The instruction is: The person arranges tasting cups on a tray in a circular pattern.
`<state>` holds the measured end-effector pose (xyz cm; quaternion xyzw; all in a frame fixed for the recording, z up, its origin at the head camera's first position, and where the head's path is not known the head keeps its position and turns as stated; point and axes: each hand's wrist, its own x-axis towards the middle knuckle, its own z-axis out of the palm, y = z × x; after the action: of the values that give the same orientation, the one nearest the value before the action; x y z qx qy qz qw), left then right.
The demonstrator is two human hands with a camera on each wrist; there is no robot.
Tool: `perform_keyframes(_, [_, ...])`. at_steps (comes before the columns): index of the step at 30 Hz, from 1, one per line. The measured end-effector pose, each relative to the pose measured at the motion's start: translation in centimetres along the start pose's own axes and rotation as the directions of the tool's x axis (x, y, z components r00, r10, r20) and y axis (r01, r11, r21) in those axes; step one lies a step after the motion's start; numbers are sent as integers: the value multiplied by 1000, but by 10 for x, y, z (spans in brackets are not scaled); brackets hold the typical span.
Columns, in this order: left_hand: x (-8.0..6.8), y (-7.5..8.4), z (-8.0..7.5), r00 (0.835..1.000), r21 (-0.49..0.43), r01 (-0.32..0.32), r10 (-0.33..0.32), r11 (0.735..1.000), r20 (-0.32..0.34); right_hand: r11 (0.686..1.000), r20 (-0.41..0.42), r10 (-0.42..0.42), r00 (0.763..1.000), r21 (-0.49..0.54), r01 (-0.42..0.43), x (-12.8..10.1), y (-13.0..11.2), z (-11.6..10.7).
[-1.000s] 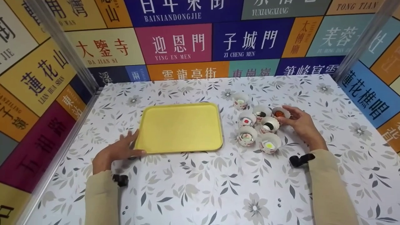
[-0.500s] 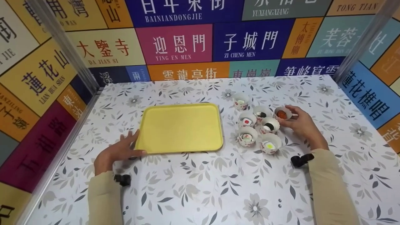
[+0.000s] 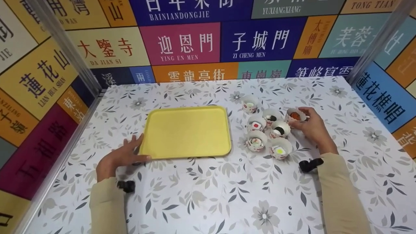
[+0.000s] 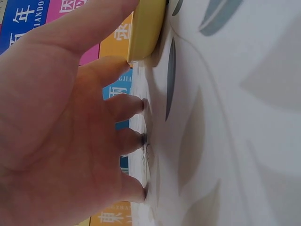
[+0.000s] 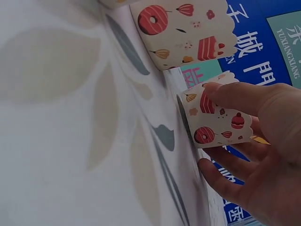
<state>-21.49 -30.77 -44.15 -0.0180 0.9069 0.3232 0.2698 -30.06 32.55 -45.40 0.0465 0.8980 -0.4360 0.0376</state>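
On the right, a paper cup [image 3: 294, 115] is pinched by the right hand [image 3: 312, 128] for pickup, judged to need a lift toward the yellow tray [image 3: 187, 131], steadied at its corner by the spread left hand [image 3: 121, 156].

Both arms wear beige sleeves [image 3: 107, 204], each with a small black camera mount [image 3: 126, 186] strapped at the wrist.

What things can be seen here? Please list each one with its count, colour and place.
tray: 1, yellow, left of centre on the table
paper cups: 7, white with printed sweets, each with a small item inside, clustered right of the tray
table: 1, white cloth with grey leaves
wall panels: many, multicoloured with lettering, around the table
left hand: rests at the tray's near left corner, thumb on its rim
right hand: holds the rightmost cup
sleeves: 2, beige
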Motion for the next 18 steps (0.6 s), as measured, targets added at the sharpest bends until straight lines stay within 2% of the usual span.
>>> perform_keyframes(4, [0,0,2,1000,5,1,-1,1000,1,1000,-41,4,999,5,-4,-2,-3,-1])
perform_keyframes(11, [-2,-1,0,999,61,-43,44,997,-12,1000,-57,0,998,-13,-1,-3,-14,-2])
perform_keyframes(18, [-1,-1,1,1000,35,-22,22,999,-6,999,-106,27,994,27,-24,-6,-32,-5])
